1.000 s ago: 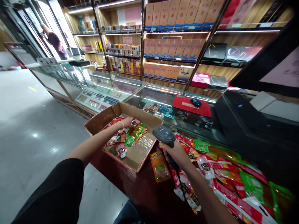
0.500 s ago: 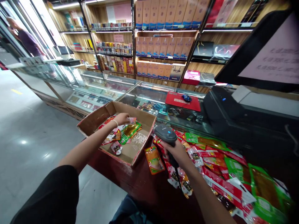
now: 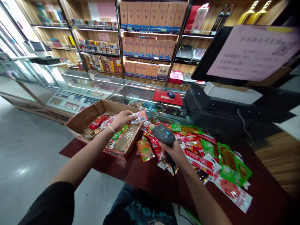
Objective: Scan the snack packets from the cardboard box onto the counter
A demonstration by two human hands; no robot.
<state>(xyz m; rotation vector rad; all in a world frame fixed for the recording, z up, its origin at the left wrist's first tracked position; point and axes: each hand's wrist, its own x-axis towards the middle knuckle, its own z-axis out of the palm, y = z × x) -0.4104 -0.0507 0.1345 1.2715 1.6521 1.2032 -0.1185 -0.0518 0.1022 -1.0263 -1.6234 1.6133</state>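
Pinched in the fingers of my left hand (image 3: 124, 120) is a small pink-and-white snack packet (image 3: 140, 117), its barcode facing up, above the right rim of a cardboard box (image 3: 120, 153). Inside the box lie more packets, among them a red one (image 3: 98, 122) and a green one (image 3: 119, 132). My right hand (image 3: 174, 151) is wrapped round the handle of a black barcode scanner (image 3: 163, 134) with a small blue light. The scanner's head points toward the packet. Under and beside it spreads a pile of red and green snack packets (image 3: 194, 140). An orange packet (image 3: 145, 150) lies between box and pile.
The dark red tabletop (image 3: 140, 175) meets a glass display counter (image 3: 93, 84). On the glass rests a red mat (image 3: 161, 97) with a mouse (image 3: 171, 94). A monitor (image 3: 215, 53) bearing a pink sheet stands at right. Shelves with boxes (image 3: 150, 47) line the back wall.
My left hand has lifted the packet from inside the box and carried it right, toward the scanner. My view has turned to the right. My right hand still grips the scanner.
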